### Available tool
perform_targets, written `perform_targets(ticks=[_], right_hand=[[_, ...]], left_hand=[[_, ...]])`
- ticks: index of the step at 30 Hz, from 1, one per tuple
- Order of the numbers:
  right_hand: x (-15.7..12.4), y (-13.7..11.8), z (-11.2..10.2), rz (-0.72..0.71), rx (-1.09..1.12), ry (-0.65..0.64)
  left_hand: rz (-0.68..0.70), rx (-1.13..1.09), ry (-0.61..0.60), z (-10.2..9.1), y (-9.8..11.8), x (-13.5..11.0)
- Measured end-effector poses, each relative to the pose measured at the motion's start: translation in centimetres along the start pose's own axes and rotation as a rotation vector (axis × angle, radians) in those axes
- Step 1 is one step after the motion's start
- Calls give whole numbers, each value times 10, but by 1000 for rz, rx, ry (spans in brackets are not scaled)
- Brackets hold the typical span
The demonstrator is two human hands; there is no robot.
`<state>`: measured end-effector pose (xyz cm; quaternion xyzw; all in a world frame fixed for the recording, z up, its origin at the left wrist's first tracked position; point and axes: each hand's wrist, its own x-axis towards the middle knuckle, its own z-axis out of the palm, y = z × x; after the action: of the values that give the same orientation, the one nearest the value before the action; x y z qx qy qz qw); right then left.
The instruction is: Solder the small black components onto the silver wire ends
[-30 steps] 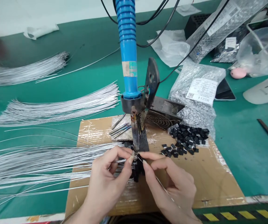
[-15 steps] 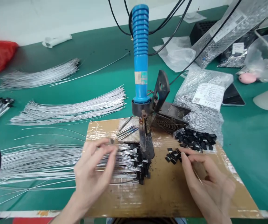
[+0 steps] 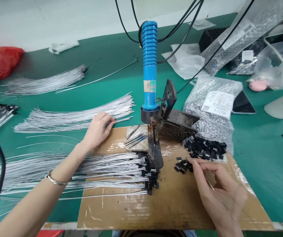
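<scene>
My left hand (image 3: 98, 129) reaches forward to the middle bundle of thin silver wires (image 3: 77, 113), fingers pinched on the wire ends. My right hand (image 3: 217, 184) rests on the cardboard sheet (image 3: 171, 207), fingertips pinched at the small pile of black parts (image 3: 184, 165); what they grip is too small to name. A blue-handled soldering iron (image 3: 149, 65) stands upright in its stand, tip down, between the hands. Finished wires with black ends (image 3: 121, 169) lie left of the tip.
More wire bundles (image 3: 45, 82) lie on the green mat at the left. A larger heap of black parts (image 3: 205, 147) sits beside bubble-wrap bags (image 3: 212, 105). A black fan grille (image 3: 178, 126) lies behind the iron. Cables, plastic bags and a phone (image 3: 243, 103) crowd the right back.
My left hand left the finished wires near the iron tip and moved forward to the middle wire bundle. My right hand went from the tip to the small pile of black parts.
</scene>
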<state>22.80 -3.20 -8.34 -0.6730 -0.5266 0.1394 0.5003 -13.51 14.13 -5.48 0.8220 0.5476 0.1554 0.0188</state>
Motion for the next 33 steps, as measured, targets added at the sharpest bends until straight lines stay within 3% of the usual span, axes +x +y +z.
perform_targets(ticks=[4, 10, 19, 22, 25, 27, 30, 33], right_hand=[[-1, -4, 0, 41, -33, -15], [1, -6, -2, 52, -32, -26], [-1, -5, -2, 152, 19, -25], [2, -7, -3, 223, 96, 9], [3, -13, -6, 259, 129, 55], [0, -22, -7, 238, 147, 12], [-12, -42, -4, 249, 288, -195], [-23, -63, 4, 272, 476, -503]], left_hand=[[-11, -27, 87, -5, -5, -6], [-146, -107, 265, -27, -9, -12], [-340, -301, 247, -52, 18, -19], [-354, -377, 154, -76, 33, -33], [-360, -600, -118, -98, 49, -57], [-381, -763, -311, -104, 62, -75], [-396, -846, -450, -99, 84, -93], [-392, -861, -511, -87, 106, -100]])
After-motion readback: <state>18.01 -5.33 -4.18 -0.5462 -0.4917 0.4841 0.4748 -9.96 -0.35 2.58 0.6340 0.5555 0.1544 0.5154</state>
